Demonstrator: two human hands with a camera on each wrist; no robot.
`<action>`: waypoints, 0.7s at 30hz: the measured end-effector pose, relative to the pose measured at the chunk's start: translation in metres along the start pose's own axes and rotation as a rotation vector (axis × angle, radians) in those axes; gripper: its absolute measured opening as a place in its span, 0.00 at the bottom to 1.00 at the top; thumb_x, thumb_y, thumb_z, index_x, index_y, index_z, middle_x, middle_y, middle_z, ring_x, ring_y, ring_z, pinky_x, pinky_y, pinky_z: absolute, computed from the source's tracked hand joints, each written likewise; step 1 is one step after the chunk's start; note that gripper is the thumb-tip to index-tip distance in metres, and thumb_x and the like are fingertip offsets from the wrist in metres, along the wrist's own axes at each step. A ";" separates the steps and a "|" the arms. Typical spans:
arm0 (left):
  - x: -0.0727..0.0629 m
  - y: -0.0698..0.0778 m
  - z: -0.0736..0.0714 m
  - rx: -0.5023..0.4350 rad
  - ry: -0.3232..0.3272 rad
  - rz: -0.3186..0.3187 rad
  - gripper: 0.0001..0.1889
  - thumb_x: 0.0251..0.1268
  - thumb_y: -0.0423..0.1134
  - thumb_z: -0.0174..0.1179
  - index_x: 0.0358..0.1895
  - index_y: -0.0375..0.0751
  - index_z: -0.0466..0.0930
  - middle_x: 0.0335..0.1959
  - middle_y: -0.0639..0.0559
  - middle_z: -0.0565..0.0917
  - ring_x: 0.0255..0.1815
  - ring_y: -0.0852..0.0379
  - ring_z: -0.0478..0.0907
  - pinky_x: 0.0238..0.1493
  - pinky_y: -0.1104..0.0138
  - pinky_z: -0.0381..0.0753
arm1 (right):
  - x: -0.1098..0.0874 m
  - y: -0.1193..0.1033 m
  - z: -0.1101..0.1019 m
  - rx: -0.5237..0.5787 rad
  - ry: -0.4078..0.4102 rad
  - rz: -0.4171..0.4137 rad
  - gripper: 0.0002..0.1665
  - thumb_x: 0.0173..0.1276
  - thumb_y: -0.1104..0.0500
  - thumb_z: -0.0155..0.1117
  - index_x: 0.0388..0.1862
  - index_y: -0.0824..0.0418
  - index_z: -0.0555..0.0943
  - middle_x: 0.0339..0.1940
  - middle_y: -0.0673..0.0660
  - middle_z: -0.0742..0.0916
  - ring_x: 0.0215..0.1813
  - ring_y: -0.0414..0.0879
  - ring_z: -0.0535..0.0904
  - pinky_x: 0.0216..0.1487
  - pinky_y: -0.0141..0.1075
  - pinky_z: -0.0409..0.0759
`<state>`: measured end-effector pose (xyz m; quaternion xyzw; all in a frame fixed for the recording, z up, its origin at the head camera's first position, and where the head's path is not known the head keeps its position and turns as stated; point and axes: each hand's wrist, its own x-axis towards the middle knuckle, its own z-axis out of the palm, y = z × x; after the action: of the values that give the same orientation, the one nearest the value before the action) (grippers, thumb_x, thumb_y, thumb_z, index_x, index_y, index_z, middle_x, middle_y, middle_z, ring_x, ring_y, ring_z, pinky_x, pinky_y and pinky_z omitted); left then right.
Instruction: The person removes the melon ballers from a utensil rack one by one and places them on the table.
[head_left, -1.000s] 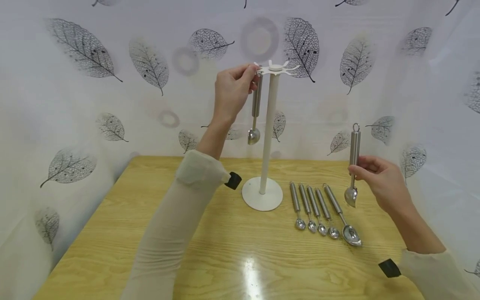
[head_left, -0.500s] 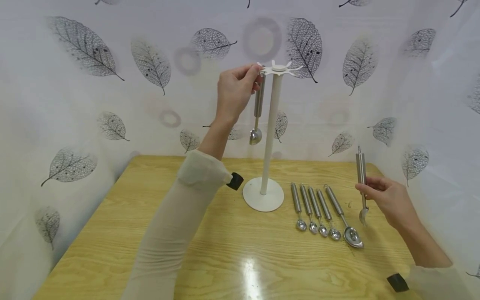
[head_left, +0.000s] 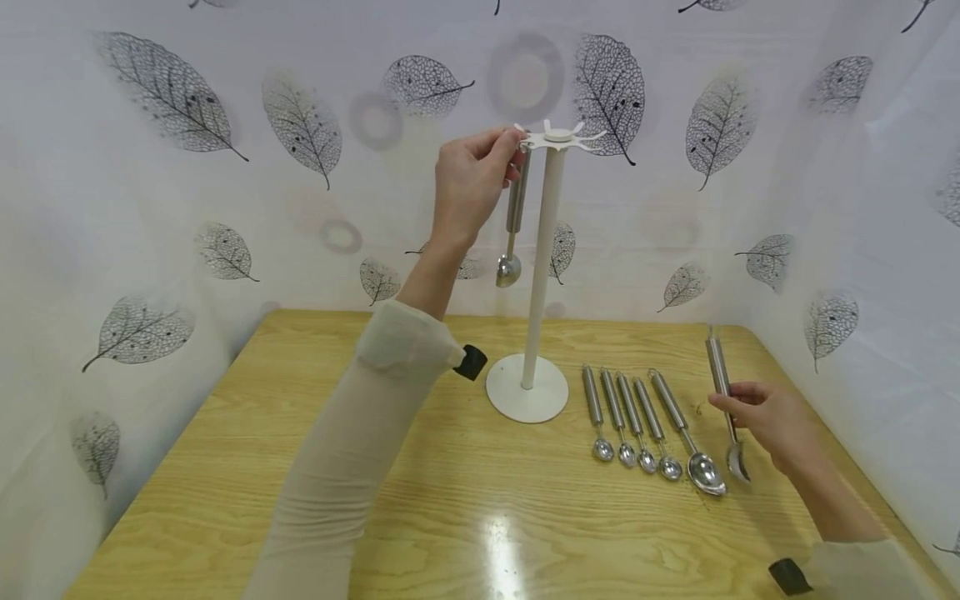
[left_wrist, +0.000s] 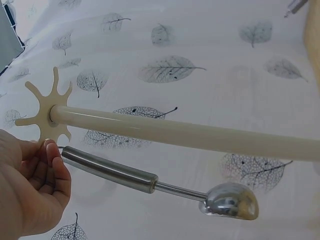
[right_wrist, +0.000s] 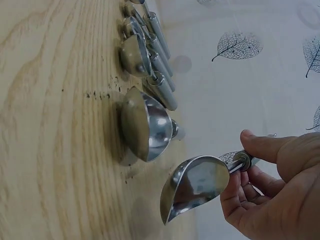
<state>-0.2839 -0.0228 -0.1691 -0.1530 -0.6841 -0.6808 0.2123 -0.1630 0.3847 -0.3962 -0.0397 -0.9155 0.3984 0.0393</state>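
My left hand (head_left: 472, 179) is raised at the top of a white rack (head_left: 542, 267) with curved hooks around its head. Thumb and fingertips pinch the ring end of a steel ice cream scoop (head_left: 514, 200), right at one hook. That scoop hangs down beside the pole, its rounded bowl (left_wrist: 231, 201) lowest. On the right, my right hand (head_left: 776, 421) grips a second steel ice cream scoop (head_left: 717, 367) low on its handle. Its pointed bowl (right_wrist: 197, 182) is low over the table, beside a similar larger scoop (head_left: 703, 471) lying in the row.
Several small metal ballers (head_left: 630, 408) lie side by side on the wooden table (head_left: 420, 517), right of the rack's round base (head_left: 527, 408). A leaf-print cloth (head_left: 300, 208) hangs behind and at both sides. Small dark specks lie near the larger scoop.
My right hand has lowered its scoop toward the table, beside the row, with the scoop's top now leaning left. My left hand stays at the hook, still pinching the hanging scoop.
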 end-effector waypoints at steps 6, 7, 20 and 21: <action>0.001 -0.001 0.000 -0.016 -0.001 -0.004 0.11 0.77 0.36 0.61 0.48 0.31 0.89 0.29 0.49 0.84 0.28 0.58 0.79 0.36 0.71 0.82 | -0.002 0.008 0.004 -0.046 -0.057 0.105 0.40 0.75 0.45 0.68 0.63 0.81 0.75 0.48 0.69 0.87 0.40 0.50 0.85 0.40 0.41 0.83; 0.001 -0.001 0.000 -0.020 -0.003 -0.003 0.11 0.77 0.36 0.62 0.48 0.31 0.89 0.29 0.49 0.84 0.28 0.58 0.79 0.36 0.71 0.82 | -0.002 0.008 0.005 -0.043 -0.067 0.116 0.41 0.75 0.45 0.68 0.63 0.81 0.74 0.49 0.70 0.86 0.42 0.52 0.85 0.39 0.39 0.84; 0.002 -0.002 0.001 -0.023 -0.003 -0.012 0.11 0.77 0.36 0.62 0.49 0.31 0.89 0.30 0.49 0.86 0.28 0.58 0.80 0.36 0.70 0.82 | 0.003 0.015 0.013 -0.039 -0.100 0.164 0.39 0.74 0.48 0.69 0.61 0.84 0.74 0.44 0.66 0.88 0.39 0.45 0.81 0.36 0.32 0.82; 0.002 -0.003 0.001 -0.022 -0.003 -0.011 0.11 0.77 0.37 0.62 0.49 0.31 0.89 0.30 0.49 0.86 0.28 0.58 0.80 0.36 0.70 0.82 | 0.004 0.015 0.014 -0.036 -0.102 0.166 0.39 0.74 0.48 0.70 0.60 0.84 0.74 0.42 0.64 0.88 0.38 0.45 0.81 0.35 0.32 0.82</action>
<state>-0.2870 -0.0221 -0.1702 -0.1526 -0.6775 -0.6894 0.2059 -0.1677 0.3856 -0.4167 -0.0959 -0.9169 0.3851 -0.0413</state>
